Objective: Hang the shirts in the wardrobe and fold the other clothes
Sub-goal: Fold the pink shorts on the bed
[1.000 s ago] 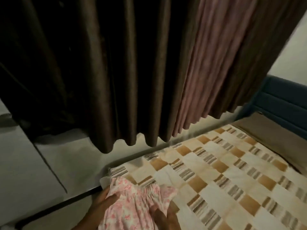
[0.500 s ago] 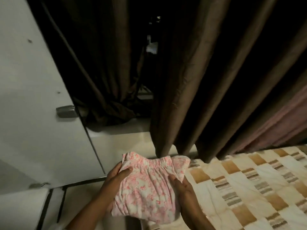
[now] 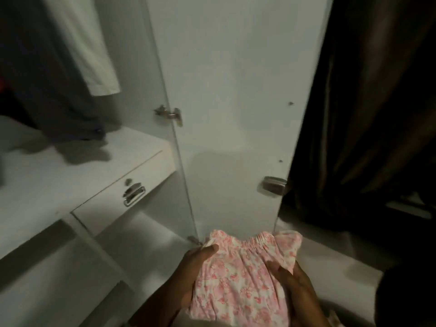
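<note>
Both hands are holding a folded pink floral garment (image 3: 238,277) before the open white wardrobe door (image 3: 231,114), left hand (image 3: 195,265) gripping its left edge, right hand (image 3: 292,282) gripping its right, near the drawer (image 3: 122,192) below the shelf (image 3: 47,175).

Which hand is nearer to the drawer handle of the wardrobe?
Left. The left hand holds the left edge of the folded pink floral garment, below and right of the drawer handle. The right hand holds the garment's far side, farther right.
</note>
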Motion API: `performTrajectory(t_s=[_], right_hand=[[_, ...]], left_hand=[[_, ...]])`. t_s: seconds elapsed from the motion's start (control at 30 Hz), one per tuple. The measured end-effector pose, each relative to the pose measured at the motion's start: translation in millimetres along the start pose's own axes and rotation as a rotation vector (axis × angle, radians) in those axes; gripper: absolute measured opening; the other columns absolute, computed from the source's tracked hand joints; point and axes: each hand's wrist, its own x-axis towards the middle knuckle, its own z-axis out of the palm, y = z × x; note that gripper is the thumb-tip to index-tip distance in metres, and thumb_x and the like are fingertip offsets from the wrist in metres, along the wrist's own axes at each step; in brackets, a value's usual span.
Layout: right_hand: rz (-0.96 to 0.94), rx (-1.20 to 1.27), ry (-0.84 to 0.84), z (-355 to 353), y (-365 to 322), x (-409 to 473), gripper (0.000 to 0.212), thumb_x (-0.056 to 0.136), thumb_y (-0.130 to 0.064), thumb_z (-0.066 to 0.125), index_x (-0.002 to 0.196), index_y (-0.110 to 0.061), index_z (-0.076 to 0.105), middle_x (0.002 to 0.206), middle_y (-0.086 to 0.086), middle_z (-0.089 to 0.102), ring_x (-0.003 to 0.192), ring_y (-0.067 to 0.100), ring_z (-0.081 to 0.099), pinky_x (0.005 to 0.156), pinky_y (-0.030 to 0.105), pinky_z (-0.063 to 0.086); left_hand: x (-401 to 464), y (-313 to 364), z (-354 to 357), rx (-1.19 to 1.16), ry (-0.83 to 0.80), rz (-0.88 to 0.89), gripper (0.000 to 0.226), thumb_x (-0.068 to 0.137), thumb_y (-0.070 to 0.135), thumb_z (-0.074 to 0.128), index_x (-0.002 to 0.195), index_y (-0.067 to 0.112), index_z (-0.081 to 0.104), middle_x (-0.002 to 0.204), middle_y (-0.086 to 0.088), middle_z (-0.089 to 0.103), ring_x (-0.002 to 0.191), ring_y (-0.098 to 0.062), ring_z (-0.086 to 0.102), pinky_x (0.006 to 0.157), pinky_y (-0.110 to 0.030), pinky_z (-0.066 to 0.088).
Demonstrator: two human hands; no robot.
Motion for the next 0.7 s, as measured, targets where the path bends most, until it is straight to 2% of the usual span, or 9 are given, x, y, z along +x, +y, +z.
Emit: performTrajectory(t_s=[0.1,0.17,0.2,0.27,0.37,0.5,0.6,0.63,0.7], right_hand=[[-0.011,-0.092,-0.091,29.8,-0.8,32.6,0.061,0.073,-0.020,0.090,0.129,-0.015,0.067,0.111,0.002,0.079,0.094,0.017,0.077,0.065,0.021,0.060],[0.027,-0.174,-0.168,58.5,-1.7,61.7,0.101,0.038,-0.045,0.102,0.129,-0.018,0.067,0.115,0.001,0.078,0.101,0.018,0.076,0.075,0.028,0.060],[0.033,-0.191,-0.186,72.7,-4.4,74.9,0.110,0.029,-0.051,0.102,0.129,-0.019,0.067,0.117,0.002,0.077,0.103,0.020,0.075,0.082,0.035,0.059],[0.056,-0.186,-0.244,108.7,-3.6,105.1,0.096,0.045,-0.043,0.101,0.131,-0.019,0.066,0.118,0.004,0.077,0.106,0.025,0.075,0.094,0.043,0.055],[0.042,-0.184,-0.284,153.6,-12.6,126.0,0.058,0.075,-0.019,0.077,0.132,-0.018,0.065,0.116,0.005,0.077,0.104,0.026,0.075,0.089,0.046,0.060],[0.088,-0.164,-0.490,226.3,-30.2,147.3,0.055,0.078,-0.013,0.078,0.131,-0.018,0.064,0.122,0.010,0.075,0.109,0.033,0.073,0.090,0.050,0.060],[0.145,-0.164,-0.684,276.9,-32.9,155.9,0.080,0.060,-0.023,0.097,0.132,-0.014,0.065,0.121,0.014,0.074,0.110,0.036,0.073,0.090,0.049,0.061],[0.123,-0.212,-0.727,298.5,-34.4,159.4,0.077,0.061,-0.025,0.096,0.131,-0.015,0.066,0.117,0.011,0.076,0.106,0.031,0.074,0.086,0.044,0.063],[0.135,-0.294,-0.881,340.2,-35.6,157.4,0.048,0.079,-0.020,0.081,0.125,-0.023,0.067,0.107,0.000,0.079,0.094,0.021,0.077,0.074,0.035,0.064]], left_hand=[[7.8,4.5,-34.0,-0.056,0.078,0.069,0.070,0.077,0.037,0.087,0.135,0.006,0.065,0.131,-0.019,0.070,0.123,-0.038,0.066,0.115,-0.055,0.042],[13.3,16.3,-57.6,-0.104,0.155,0.134,0.082,0.070,0.045,0.092,0.139,0.013,0.062,0.133,-0.012,0.070,0.126,-0.033,0.064,0.118,-0.055,0.039],[14.8,25.9,-67.3,-0.119,0.199,0.170,0.072,0.076,0.041,0.089,0.138,0.014,0.062,0.129,-0.010,0.072,0.123,-0.032,0.067,0.115,-0.054,0.043],[16.7,40.8,-96.1,-0.147,0.273,0.216,0.049,0.090,0.032,0.078,0.134,0.019,0.062,0.120,-0.008,0.076,0.111,-0.028,0.073,0.100,-0.047,0.055],[1.8,71.1,-115.1,-0.132,0.366,0.320,0.051,0.087,0.046,0.079,0.132,0.032,0.060,0.115,0.002,0.078,0.103,-0.021,0.076,0.085,-0.039,0.061],[-32.3,103.3,-145.3,-0.210,0.529,0.483,0.066,0.071,0.047,0.080,0.132,0.029,0.063,0.119,-0.004,0.077,0.106,-0.028,0.075,0.086,-0.045,0.061],[-68.1,120.5,-164.8,-0.271,0.707,0.545,0.053,0.075,0.027,0.076,0.127,0.024,0.066,0.117,-0.011,0.077,0.103,-0.033,0.075,0.090,-0.049,0.058],[-81.8,123.3,-170.7,-0.287,0.752,0.567,0.052,0.075,0.021,0.079,0.125,0.023,0.067,0.118,-0.012,0.076,0.105,-0.034,0.075,0.093,-0.050,0.057],[-112.0,122.2,-176.9,-0.324,0.897,0.639,0.051,0.082,0.023,0.078,0.131,0.020,0.066,0.124,-0.014,0.074,0.112,-0.036,0.072,0.102,-0.052,0.052]])
